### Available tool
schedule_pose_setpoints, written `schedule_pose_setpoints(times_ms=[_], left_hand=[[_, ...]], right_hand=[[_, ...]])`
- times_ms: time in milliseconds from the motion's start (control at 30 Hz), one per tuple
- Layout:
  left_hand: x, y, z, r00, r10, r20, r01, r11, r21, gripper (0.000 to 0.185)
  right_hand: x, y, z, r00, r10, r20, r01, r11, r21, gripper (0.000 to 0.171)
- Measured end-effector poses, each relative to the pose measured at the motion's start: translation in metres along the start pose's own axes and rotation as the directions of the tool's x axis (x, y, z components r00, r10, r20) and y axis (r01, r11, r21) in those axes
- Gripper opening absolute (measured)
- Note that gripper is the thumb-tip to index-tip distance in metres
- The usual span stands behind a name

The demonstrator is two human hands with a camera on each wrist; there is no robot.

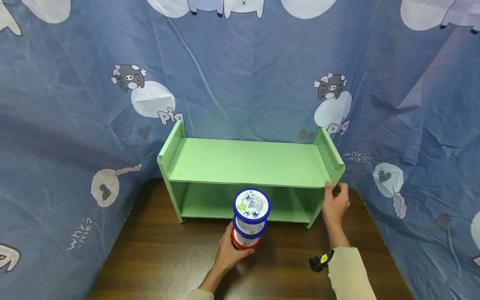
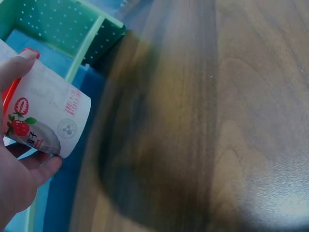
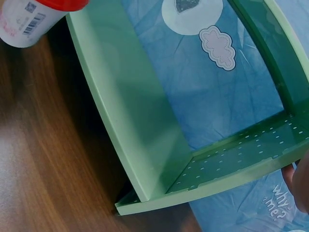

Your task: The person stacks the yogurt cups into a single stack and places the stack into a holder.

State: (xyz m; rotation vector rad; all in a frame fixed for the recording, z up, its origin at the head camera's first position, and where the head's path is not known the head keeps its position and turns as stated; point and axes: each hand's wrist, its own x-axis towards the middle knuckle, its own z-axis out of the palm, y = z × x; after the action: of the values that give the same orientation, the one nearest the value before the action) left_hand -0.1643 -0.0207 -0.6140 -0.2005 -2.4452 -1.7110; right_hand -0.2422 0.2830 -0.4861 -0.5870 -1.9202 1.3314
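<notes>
My left hand [image 1: 229,252] grips a red-lidded tub [image 1: 243,240] at the bottom of a stack, in front of the green shelf [image 1: 247,162]. On it stand a middle blue-lidded tub [image 1: 250,228] and a top blue-lidded tub [image 1: 252,205] with blueberries on its lid. In the left wrist view, strawberries are printed on the white side of the red-lidded tub [image 2: 48,108], with fingers and thumb around it. My right hand [image 1: 335,205] holds the shelf's right side panel, thumb at the front edge. Only part of the right hand [image 3: 300,181] shows in the right wrist view.
The shelf has an upper board [image 1: 247,160] and a lower board [image 1: 210,202] between two side panels with small holes. It stands on a brown wooden table [image 1: 150,258]. A blue cartoon-print cloth [image 1: 243,83] hangs behind and at both sides.
</notes>
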Motion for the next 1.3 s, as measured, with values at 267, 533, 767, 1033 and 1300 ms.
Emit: schedule_pose_setpoints(times_ms=[267, 533, 767, 1033, 1300], left_hand=[[0.002, 0.016, -0.005, 1.0, 0.012, 0.024, -0.012, 1.0, 0.0, 0.106], [0.005, 0.034, -0.012, 0.999, 0.018, 0.028, -0.019, 1.0, 0.015, 0.103], [0.008, 0.05, -0.018, 0.999, 0.045, 0.031, -0.046, 0.999, 0.029, 0.105], [0.01, 0.065, -0.025, 0.995, 0.098, 0.031, -0.099, 0.994, 0.047, 0.098], [0.015, 0.087, -0.033, 0.996, 0.09, 0.025, -0.091, 0.995, 0.03, 0.096]], right_hand=[[0.001, 0.002, -0.001, 1.0, -0.001, -0.008, 0.001, 1.0, -0.001, 0.028], [0.0, 0.002, -0.001, 1.0, 0.002, -0.011, -0.002, 1.0, -0.005, 0.026], [0.001, 0.001, 0.0, 1.0, -0.008, -0.001, 0.008, 1.0, -0.005, 0.027], [0.001, 0.001, 0.001, 1.0, -0.016, -0.016, 0.016, 1.0, 0.004, 0.026], [0.001, 0.001, 0.001, 1.0, -0.02, -0.018, 0.02, 1.0, -0.006, 0.028]])
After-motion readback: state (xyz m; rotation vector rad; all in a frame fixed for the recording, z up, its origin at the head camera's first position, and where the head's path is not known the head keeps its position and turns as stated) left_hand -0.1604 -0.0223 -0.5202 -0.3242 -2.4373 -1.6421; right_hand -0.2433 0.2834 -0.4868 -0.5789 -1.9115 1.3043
